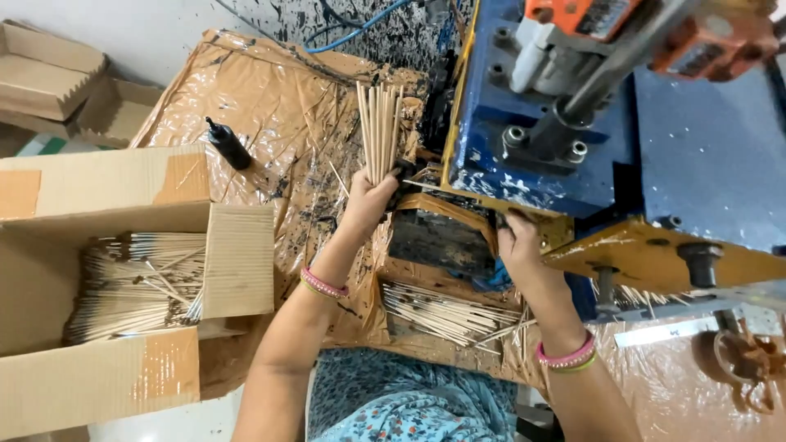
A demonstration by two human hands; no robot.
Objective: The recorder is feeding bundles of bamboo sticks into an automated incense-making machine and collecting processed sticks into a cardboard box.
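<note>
Floral cloth below, left hand (370, 199) clenches thin wooden sticks (380, 129); right hand (519, 244) grasps the yellow metal plate (655, 258).

Left hand (367, 200) grips stick bundle (380, 131); right hand (520, 245) touches machine (573, 164).

Thin pale wooden sticks (380, 131), matt, gripped in the left hand (368, 200). At 9 o'clock a rough matt cardboard box (237, 262) with glossy tape patches. Crinkled glossy brown plastic sheet (278, 106), ink-spattered. At 2 o'clock a blue painted metal machine (704, 155), chipped, with a yellow metal plate (655, 258). Glossy black plastic bottle (229, 146).
</note>
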